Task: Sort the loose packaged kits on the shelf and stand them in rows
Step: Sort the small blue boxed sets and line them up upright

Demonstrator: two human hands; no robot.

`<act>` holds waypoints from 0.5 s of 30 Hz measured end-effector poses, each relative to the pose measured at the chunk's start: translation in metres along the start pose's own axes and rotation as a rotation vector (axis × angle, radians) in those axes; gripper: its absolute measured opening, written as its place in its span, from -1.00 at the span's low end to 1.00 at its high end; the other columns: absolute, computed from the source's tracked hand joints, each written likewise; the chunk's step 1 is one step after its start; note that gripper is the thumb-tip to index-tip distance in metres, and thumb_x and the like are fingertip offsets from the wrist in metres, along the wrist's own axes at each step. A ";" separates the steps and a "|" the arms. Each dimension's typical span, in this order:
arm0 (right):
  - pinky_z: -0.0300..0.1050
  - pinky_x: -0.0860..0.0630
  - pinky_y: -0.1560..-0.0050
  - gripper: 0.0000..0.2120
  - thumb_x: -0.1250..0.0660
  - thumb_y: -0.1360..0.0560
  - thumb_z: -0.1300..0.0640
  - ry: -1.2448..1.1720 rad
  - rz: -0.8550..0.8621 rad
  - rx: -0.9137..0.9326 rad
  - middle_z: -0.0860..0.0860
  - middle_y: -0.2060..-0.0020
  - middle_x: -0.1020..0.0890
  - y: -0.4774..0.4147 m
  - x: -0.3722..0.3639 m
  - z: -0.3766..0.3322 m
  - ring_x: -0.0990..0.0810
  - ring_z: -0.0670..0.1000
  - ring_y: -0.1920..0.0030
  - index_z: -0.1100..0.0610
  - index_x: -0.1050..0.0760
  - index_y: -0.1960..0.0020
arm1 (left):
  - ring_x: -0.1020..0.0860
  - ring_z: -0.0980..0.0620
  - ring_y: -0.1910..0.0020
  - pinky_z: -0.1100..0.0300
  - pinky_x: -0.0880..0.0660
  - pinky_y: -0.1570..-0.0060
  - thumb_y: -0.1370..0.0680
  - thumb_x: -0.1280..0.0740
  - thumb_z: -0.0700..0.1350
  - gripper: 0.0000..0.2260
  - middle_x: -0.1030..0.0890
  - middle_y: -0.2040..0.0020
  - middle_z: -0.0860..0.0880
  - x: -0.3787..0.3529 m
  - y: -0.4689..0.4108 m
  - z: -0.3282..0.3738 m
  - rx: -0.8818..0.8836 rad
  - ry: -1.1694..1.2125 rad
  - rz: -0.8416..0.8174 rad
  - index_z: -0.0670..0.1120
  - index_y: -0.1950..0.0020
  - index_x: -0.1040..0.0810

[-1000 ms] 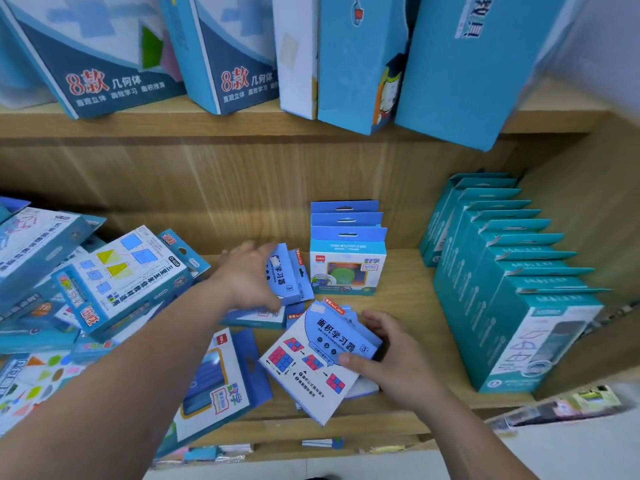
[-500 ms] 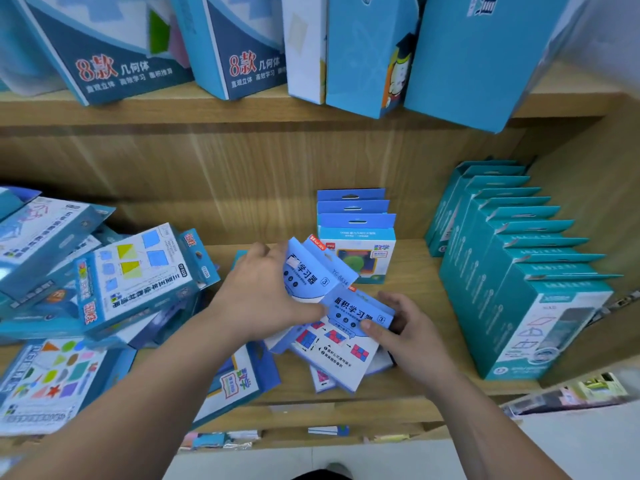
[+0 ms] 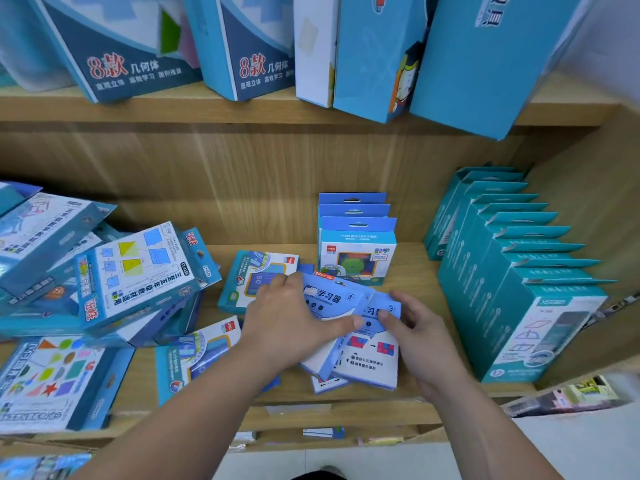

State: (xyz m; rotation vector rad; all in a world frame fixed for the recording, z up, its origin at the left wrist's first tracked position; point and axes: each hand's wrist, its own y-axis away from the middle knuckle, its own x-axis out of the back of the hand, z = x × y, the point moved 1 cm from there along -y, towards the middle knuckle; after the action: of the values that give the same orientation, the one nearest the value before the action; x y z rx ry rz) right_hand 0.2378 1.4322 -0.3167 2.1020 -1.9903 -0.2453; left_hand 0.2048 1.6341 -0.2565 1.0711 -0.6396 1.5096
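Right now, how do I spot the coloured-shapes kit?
Go to the lower wooden shelf, front left corner, in front of the tumbled pile of kits. The coloured-shapes kit lies flat there; only its face shows many coloured shapes and a red star.

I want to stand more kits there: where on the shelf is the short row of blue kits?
Head view: the short row of blue kits stands at the middle of the lower shelf, near its back panel, left of the long teal row.
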 end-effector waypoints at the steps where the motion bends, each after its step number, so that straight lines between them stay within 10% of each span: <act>1: -0.02 -0.67 0.09 -0.66 -0.37 -0.59 0.22 -0.007 0.018 -0.003 -0.05 0.00 -0.72 0.000 -0.005 0.000 -0.73 -0.01 0.07 0.01 -0.49 -0.34 | -0.42 -0.05 -0.28 0.01 -0.45 -0.22 -0.13 -0.16 0.66 0.01 -0.46 -0.23 0.04 -0.003 0.002 0.002 0.000 -0.014 -0.018 0.02 -0.37 -0.37; 9: -0.08 -0.67 0.24 -0.79 -0.33 -0.55 -0.16 -0.159 -0.116 -0.125 -0.10 0.05 -0.75 0.015 -0.018 -0.017 -0.75 -0.01 0.07 -0.16 -0.55 -0.16 | -0.41 0.02 -0.32 0.21 -0.35 -0.20 -0.52 -0.38 0.05 -0.49 -0.43 -0.30 0.04 0.007 0.011 -0.025 0.003 0.283 -0.129 -0.01 -0.44 -0.39; 15: 0.11 -0.66 -0.02 -0.55 -0.47 -0.39 -0.09 -0.115 -0.204 -0.077 0.01 -0.04 -0.74 0.019 -0.029 -0.023 -0.73 0.08 -0.02 0.00 -0.53 -0.23 | -0.56 0.21 0.07 0.25 -0.50 0.13 -0.38 -0.57 0.07 -0.55 -0.51 0.04 0.30 0.006 0.015 -0.025 0.030 0.462 0.052 0.25 -0.14 -0.41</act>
State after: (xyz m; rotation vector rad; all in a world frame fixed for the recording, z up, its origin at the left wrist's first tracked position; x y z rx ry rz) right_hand 0.2246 1.4614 -0.2900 2.2887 -1.7939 -0.4814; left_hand 0.1838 1.6549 -0.2597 0.6925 -0.3229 1.7401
